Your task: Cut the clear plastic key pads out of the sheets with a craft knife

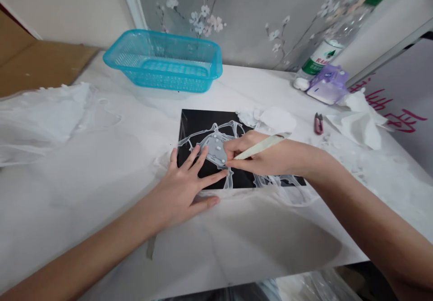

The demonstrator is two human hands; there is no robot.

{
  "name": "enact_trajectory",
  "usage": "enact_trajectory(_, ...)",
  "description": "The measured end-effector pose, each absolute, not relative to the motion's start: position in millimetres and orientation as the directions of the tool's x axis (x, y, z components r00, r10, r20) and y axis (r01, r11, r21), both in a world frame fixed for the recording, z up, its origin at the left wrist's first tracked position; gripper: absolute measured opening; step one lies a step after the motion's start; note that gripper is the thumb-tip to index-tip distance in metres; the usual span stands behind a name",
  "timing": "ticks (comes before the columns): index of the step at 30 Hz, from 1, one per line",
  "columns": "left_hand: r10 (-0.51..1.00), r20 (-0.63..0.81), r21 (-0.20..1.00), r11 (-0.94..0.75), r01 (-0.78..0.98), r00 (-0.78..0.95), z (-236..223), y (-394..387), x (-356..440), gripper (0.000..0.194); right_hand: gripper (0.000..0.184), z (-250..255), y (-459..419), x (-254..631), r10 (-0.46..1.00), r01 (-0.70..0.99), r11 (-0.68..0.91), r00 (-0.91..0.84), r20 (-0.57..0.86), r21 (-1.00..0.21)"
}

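On a black board [189, 120] lies a translucent grey moulded piece [215, 148] with small white knobs and short slots. A web of clear, ragged film [233, 130] surrounds it and spreads over the board. My left hand [184, 186] rests with fingers spread, their tips on the piece's left edge, the film and the board. At the piece's right side, my right hand [252, 152] is closed on a slender, pale flat tool [264, 146], its back end pointing up to the right. The tool's working tip is hidden by my fingers.
A blue plastic basket [169, 82] stands behind the board. To the right are thread snips [318, 124], a purple wipes pack [328, 84], a water bottle [321, 57] and crumpled tissue [360, 118]. A clear plastic bag [40, 120] lies left; a grey strip [151, 248] is near the front.
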State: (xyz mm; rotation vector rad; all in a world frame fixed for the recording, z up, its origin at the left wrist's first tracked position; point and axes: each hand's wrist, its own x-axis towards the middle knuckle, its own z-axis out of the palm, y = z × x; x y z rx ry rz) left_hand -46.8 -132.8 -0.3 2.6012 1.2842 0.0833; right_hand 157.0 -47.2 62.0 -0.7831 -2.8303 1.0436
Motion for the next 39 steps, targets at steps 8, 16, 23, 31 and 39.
enact_trajectory(8, 0.792, -0.077, 0.238, -0.576, 0.782, 0.606, 3, -132, -45, 0.052, 0.025, 59, -47, 162, 0.480, 0.442, 0.636, -0.869, -0.124, -0.633)
enact_trajectory(16, 0.795, -0.073, 0.223, -0.576, 0.787, 0.602, 3, -133, -45, 0.052, 0.020, 56, -47, 159, 0.515, 0.408, 0.586, -0.855, -0.067, -0.700)
enact_trajectory(23, 0.792, -0.069, 0.229, -0.580, 0.782, 0.607, 2, -133, -45, 0.052, 0.021, 60, -48, 161, 0.488, 0.457, 0.638, -0.863, -0.134, -0.620)
enact_trajectory(31, 0.794, -0.077, 0.219, -0.576, 0.787, 0.603, 2, -132, -44, 0.053, 0.019, 50, -47, 165, 0.518, 0.414, 0.577, -0.852, -0.077, -0.704)
enact_trajectory(39, 0.793, -0.059, 0.213, -0.584, 0.783, 0.607, 2, -134, -45, 0.052, 0.019, 51, -48, 164, 0.504, 0.407, 0.622, -0.862, -0.055, -0.668)
